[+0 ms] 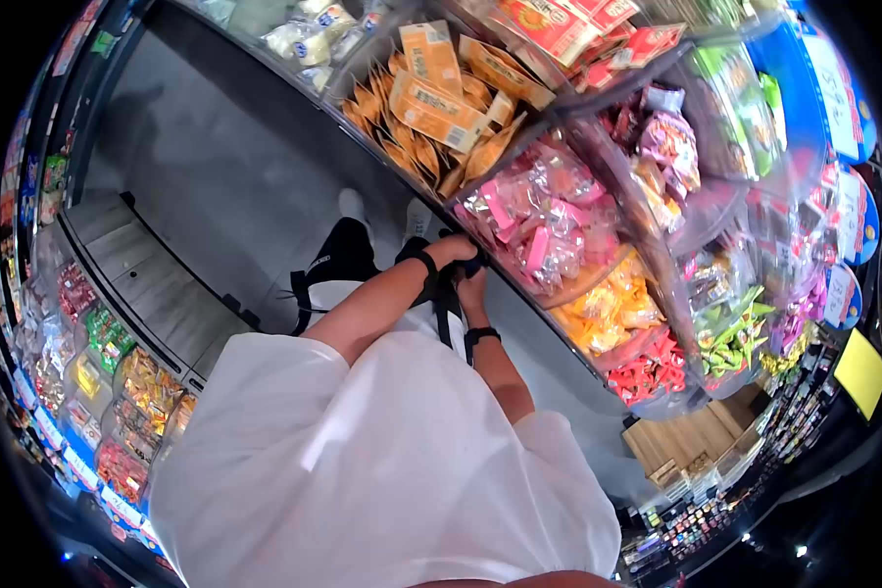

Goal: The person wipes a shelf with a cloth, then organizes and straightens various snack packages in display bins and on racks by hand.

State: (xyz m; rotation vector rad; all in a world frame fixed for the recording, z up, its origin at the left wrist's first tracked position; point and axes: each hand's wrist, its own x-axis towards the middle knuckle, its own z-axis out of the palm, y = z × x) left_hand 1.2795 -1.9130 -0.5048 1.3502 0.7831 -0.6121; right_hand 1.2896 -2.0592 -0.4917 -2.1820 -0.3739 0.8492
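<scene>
My left hand (451,251) and my right hand (472,288) are close together in front of my waist, beside the edge of the candy display. Both have their fingers curled in around a small dark object (473,265), mostly covered by the fingers, so its kind cannot be told. Black bands circle both wrists. A black strap (444,316) hangs over my white shirt just below the hands. Nearest to them in the display are pink clear-wrapped sweets (537,220), with orange packets (441,103) further up.
Yellow packets (612,304) and red-wrapped sweets (647,370) fill neighbouring bins. More candy bins (147,382) line the left behind a grey ledge (147,274). A wooden crate (696,431) stands at lower right. Grey floor (216,127) runs between the displays.
</scene>
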